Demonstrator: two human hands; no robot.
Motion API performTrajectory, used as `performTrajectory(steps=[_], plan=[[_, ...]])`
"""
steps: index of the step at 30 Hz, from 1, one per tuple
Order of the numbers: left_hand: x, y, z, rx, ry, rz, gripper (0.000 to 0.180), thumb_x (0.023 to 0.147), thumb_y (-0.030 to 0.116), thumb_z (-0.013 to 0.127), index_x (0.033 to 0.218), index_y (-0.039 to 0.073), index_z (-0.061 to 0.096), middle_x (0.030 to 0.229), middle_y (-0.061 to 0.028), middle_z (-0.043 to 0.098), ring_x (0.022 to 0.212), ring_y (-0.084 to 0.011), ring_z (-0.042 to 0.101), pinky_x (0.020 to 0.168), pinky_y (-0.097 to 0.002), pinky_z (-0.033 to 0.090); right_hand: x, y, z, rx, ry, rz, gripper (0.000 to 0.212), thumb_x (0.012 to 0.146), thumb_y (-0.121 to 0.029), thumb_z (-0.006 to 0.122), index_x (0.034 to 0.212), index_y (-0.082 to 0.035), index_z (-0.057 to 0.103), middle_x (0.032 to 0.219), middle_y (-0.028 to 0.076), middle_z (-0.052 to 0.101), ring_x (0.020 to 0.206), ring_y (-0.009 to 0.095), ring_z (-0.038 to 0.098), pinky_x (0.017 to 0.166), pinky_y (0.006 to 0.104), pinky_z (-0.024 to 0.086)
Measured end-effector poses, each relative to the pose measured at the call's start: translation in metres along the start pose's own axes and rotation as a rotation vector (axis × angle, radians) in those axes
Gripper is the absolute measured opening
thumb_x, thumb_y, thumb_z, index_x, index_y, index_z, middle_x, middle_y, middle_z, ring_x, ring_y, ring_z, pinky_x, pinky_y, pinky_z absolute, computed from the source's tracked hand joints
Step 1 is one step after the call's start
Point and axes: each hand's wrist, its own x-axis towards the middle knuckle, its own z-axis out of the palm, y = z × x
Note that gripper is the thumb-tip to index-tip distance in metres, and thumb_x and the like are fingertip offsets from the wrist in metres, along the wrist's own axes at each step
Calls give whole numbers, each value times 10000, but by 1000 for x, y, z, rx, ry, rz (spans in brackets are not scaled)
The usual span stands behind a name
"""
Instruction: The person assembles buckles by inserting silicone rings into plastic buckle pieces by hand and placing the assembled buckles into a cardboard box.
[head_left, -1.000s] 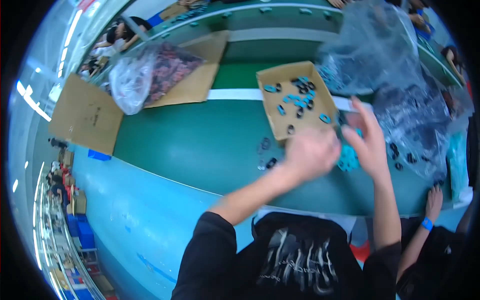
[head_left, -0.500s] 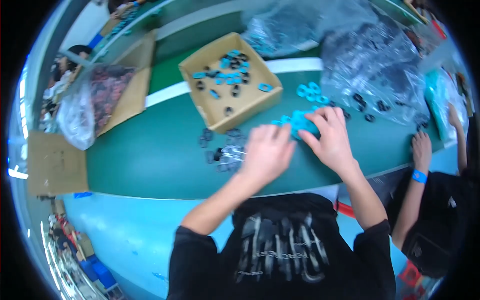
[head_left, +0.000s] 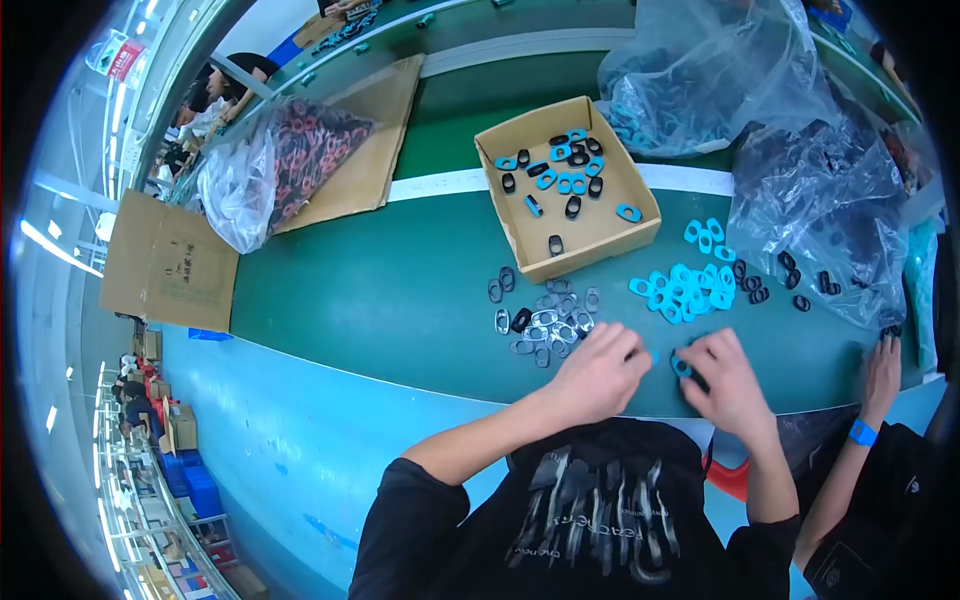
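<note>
Near the front edge of the green table, my left hand (head_left: 606, 372) is closed, fingertips pinched on a small part with a bit of teal showing. Just right of it, my right hand (head_left: 728, 382) grips a teal-and-black oval ring piece (head_left: 681, 366) between thumb and fingers. Beyond my hands lies a loose pile of teal oval rings (head_left: 686, 292). Clear and grey oval rings (head_left: 548, 325) are scattered beside my left hand, with a black one (head_left: 521, 320) among them. Several black oval pieces (head_left: 755, 285) lie right of the teal pile.
A cardboard box (head_left: 520, 238) holding teal and black pieces stands behind the piles. Large plastic bags (head_left: 815, 190) sit back right; a bag of red pieces (head_left: 300, 165) rests on cardboard at left. A co-worker's hand (head_left: 882, 375) is at the right edge.
My hands have come back from the teal pile toward the table's front edge, and the right now holds a teal-and-black piece. The whole view has shifted, so the table appears farther right.
</note>
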Motion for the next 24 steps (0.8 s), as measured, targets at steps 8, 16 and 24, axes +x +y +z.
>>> performTrajectory(steps=[8, 16, 24], plan=[[-13, -12, 2, -73, 81, 55, 209, 794, 42, 741, 1002, 41, 721, 1009, -103, 612, 949, -305, 589, 829, -417, 466, 1, -3, 7, -4, -18, -6, 412, 750, 41, 670, 1157, -17, 693, 1069, 129, 550, 1030, 332, 517, 910, 414, 457], [-47, -41, -51, 139, 405, -241, 181, 779, -20, 750, 951, 27, 714, 953, -105, 678, 897, -301, 626, 829, -398, 508, 42, -20, 12, 30, 125, -96, 360, 794, 17, 688, 1151, -34, 674, 1050, 108, 610, 963, 319, 578, 863, 404, 497], [-27, -40, -44, 224, 150, -239, 288, 741, 36, 777, 1015, 50, 686, 1021, -111, 595, 1019, -323, 544, 900, -430, 451, 115, -39, 71, -119, -100, -85, 270, 814, -148, 747, 1049, -67, 641, 984, 118, 598, 917, 322, 645, 776, 435, 551]])
